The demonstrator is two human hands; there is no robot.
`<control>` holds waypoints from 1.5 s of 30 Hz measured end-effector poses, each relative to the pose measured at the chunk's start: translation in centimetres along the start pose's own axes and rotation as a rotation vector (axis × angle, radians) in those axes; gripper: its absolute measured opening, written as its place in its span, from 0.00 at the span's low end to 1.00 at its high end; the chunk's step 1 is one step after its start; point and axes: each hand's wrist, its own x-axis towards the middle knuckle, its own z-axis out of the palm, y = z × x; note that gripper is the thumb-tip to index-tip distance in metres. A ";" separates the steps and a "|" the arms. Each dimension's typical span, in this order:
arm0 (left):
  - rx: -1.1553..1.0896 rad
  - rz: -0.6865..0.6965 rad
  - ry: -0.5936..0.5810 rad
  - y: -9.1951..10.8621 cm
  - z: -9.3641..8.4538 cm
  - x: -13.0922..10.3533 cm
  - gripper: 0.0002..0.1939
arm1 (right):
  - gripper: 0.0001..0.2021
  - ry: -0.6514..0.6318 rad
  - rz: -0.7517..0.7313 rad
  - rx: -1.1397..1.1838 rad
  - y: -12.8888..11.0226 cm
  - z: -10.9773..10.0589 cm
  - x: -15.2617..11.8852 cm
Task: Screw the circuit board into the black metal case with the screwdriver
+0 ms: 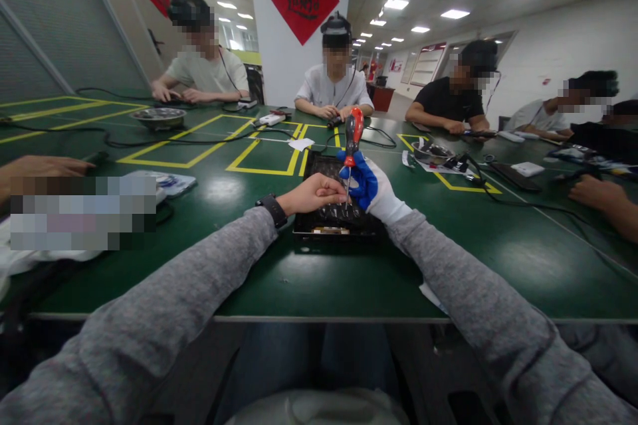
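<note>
A screwdriver (354,129) with a red and black handle stands nearly upright, tip down. My right hand (366,182), in a white glove with blue-coated fingers, grips it low, around the base of the handle. My bare left hand (319,192), with a black watch (272,210) on the wrist, is closed beside the shaft, thumb and fingers pinched together near its lower end. What they pinch, if anything, is too small to tell. Both hands are over a black tray (298,222) with dark, shiny contents. The screwdriver's tip is hard to make out.
Green table (249,279) with yellow tape outlines. Metal bowls stand at far left (158,118) and right (432,151). A white paper scrap (301,144) lies behind the tray. Black cables (194,141) cross the table. Several people sit around it; other people's hands show at both sides.
</note>
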 end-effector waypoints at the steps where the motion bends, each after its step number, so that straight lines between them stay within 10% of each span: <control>1: -0.007 -0.001 0.004 0.0 -0.1 0.0 0.17 | 0.15 0.016 -0.002 0.005 0.0 0.1 0.0; 45: -0.121 -0.057 -0.075 0.1 -0.6 -0.1 0.17 | 0.19 -0.100 0.073 0.088 0.1 -0.3 -0.1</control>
